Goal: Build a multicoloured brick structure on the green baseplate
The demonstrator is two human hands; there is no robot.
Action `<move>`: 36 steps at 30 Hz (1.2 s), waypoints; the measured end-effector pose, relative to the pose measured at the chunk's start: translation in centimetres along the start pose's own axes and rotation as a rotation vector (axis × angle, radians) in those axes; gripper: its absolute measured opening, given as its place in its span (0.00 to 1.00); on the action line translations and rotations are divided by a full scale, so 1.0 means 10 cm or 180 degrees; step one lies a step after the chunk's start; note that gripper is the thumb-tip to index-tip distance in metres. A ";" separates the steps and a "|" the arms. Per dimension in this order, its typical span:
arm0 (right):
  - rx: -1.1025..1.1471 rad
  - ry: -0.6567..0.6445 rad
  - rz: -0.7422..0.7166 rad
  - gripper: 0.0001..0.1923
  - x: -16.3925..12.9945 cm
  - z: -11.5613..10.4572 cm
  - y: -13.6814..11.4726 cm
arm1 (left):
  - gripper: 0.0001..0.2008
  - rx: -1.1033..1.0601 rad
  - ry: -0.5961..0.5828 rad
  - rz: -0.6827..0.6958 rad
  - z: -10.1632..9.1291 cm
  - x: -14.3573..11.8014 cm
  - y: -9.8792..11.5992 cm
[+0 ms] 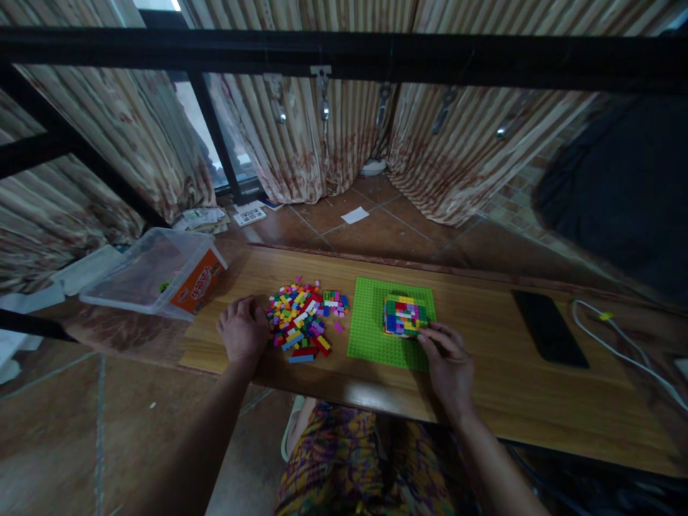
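A person sits at a long wooden tabletop (494,394), seen from above. Left of its middle, between the near and far edges, lies a green studded baseplate (365,330), carrying a low, multicoloured brick build (404,314) near its right edge. The right hand (450,364) reaches in from the near edge, fingertips at the build's near right corner; whether they pinch it or only touch is unclear. The left hand (244,331) rests near the tabletop's left end, against a loose brick pile (301,315), fingers curled and close together; whether they hold a brick cannot be told. The build looks light and stiff, its smooth plastic likely a little slippery, and its joints could part under a sideways knock. Its opposite side walls, low by the studs, seem the surest hold.
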State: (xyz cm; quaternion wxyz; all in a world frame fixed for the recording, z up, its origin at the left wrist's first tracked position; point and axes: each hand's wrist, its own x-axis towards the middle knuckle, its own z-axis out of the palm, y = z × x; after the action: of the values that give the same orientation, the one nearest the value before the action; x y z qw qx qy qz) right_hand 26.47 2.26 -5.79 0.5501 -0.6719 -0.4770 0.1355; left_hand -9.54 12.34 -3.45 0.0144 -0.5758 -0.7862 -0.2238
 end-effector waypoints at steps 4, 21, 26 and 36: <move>-0.0055 -0.0028 -0.0096 0.11 -0.01 -0.02 -0.03 | 0.17 -0.0040 -0.0021 -0.0023 -0.02 -0.01 0.01; 0.0727 -0.0387 0.1464 0.13 0.25 -0.05 -0.23 | 0.17 -0.0082 -0.0056 -0.0074 0.00 0.00 0.00; 0.0719 -0.0433 0.1612 0.13 0.28 -0.04 -0.22 | 0.18 -0.0057 -0.0045 -0.0053 0.00 0.00 0.00; 0.0787 -0.0030 0.1100 0.16 0.47 -0.20 -0.27 | 0.18 0.0041 -0.0062 -0.0007 -0.03 0.00 0.01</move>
State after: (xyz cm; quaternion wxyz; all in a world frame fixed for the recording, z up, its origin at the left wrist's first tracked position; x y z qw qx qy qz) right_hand 28.97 4.64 -1.15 0.5947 -0.6705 -0.3370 0.2885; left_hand -9.47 12.25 -3.14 0.0103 -0.5770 -0.7883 -0.2132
